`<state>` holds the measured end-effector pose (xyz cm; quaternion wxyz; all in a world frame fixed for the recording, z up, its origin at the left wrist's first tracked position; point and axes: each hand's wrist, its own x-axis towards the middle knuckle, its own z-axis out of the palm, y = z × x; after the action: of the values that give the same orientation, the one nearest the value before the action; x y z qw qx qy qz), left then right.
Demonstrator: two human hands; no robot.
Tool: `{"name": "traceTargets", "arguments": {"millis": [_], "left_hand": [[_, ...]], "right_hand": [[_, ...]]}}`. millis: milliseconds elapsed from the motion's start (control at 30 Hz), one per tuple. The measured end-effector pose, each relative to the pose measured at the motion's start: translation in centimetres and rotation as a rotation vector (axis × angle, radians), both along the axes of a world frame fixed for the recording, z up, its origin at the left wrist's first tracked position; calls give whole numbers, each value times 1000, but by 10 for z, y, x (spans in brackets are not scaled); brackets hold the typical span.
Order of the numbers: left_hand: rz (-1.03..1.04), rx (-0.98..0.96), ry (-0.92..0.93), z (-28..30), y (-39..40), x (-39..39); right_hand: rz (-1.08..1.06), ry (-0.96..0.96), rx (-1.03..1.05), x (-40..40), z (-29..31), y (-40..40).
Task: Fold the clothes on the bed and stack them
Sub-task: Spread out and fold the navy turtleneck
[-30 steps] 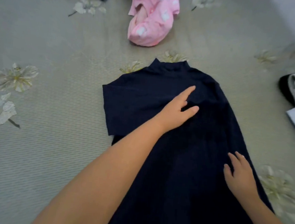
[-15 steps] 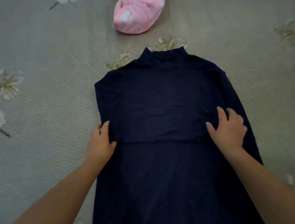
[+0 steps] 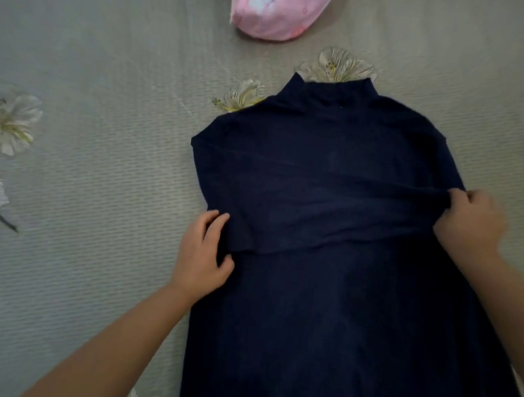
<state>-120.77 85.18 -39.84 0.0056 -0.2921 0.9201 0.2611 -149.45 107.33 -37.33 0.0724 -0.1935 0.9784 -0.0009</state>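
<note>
A dark navy dress (image 3: 324,298) lies flat on the bed, high collar pointing away from me and skirt running off the bottom edge. Its sleeves are folded across the chest as a band. My left hand (image 3: 203,256) grips the left edge of that folded band, thumb on top and fingers curled at the edge. My right hand (image 3: 470,223) pinches a ridge of the fabric at the dress's right side, lifting it slightly.
A crumpled pink garment with white prints (image 3: 280,6) lies beyond the collar at the top edge. The bed has a grey-beige textured sheet (image 3: 100,152) with pale flower prints, open to the left of the dress.
The view has shifted down and closer. My right hand went from lying flat on the dress to pinching a raised fold at its right side. My left hand stays at the band's left edge.
</note>
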Motion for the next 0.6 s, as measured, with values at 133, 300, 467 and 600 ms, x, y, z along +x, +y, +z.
{"name": "traceTargets", "arguments": {"millis": [133,300,467,600], "left_hand": [[223,19,66,-8,2,-9],[453,11,106,1,-35,-18],[332,-51,-28,7,-68,23],[-171,-161,-308,3,-70,31]], "right_hand": [[154,-10,31,9,-16,-7],[152,57,65,-7,-12,-22],[146,127,13,-9,-2,-33],[151,-52,231,1,-10,-39]]}}
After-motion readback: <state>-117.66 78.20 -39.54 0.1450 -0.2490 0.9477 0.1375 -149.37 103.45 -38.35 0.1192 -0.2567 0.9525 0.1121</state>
